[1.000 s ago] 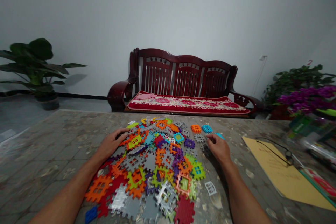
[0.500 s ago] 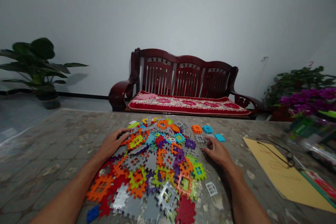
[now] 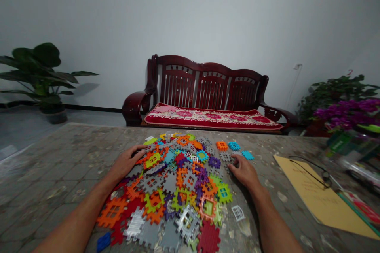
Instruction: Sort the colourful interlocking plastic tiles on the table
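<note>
The pile of notched tiles (image 3: 170, 182) lies mid-counter (image 3: 74, 162) between the hands. To handle these well, I'd pinch one tile by its edge, lifting gently so its teeth don't snag neighbours. They look like flat plastic: orange, grey, lime, purple and red, many with window cut-outs. The right hand (image 3: 245, 170) has thumb and forefinger parted, just beside a grey tile (image 3: 225, 157); the left hand (image 3: 126, 162) rests at the pile's left edge, its grip hidden from me. Beyond, on the far side, stands a dark wooden bench (image 3: 212, 89).

left hand (image 3: 126, 162): bare | right hand (image 3: 245, 170): bare | forearms (image 3: 79, 209): bare — throughout what shows, narrowing handward
</note>
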{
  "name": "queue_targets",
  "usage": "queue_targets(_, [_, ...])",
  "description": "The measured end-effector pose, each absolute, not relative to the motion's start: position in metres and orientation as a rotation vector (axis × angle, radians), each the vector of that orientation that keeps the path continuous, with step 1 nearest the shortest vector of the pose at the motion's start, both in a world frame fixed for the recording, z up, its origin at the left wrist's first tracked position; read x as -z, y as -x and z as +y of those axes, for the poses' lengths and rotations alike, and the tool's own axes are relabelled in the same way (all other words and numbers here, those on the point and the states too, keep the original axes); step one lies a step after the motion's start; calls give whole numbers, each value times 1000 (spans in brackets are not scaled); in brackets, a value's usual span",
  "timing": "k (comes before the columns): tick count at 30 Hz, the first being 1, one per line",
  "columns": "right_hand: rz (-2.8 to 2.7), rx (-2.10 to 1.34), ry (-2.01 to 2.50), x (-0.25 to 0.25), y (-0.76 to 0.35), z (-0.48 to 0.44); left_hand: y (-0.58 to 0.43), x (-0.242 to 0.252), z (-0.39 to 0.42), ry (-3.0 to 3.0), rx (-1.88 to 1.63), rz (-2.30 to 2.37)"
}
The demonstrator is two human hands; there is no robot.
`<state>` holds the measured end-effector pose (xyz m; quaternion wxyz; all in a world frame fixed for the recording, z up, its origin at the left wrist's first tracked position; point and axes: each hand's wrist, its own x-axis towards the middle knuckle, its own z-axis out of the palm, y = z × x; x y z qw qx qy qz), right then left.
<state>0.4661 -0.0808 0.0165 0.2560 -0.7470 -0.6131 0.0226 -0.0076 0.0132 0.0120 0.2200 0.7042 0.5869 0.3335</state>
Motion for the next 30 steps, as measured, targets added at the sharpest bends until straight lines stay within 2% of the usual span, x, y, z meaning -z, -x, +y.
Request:
queue_targets(5, [-1618, 56, 1915, -22, -453, -80, 8, -10, 14, -1944, -911, 1637])
queue_targets(11, [-1831, 100, 1696, -25, -429, -77, 7, -12, 13, -1933, -937, 1628])
queue_targets(30, [-1988, -42, 1651, -30, -406, -78, 8, -12, 14, -1923, -923, 1637])
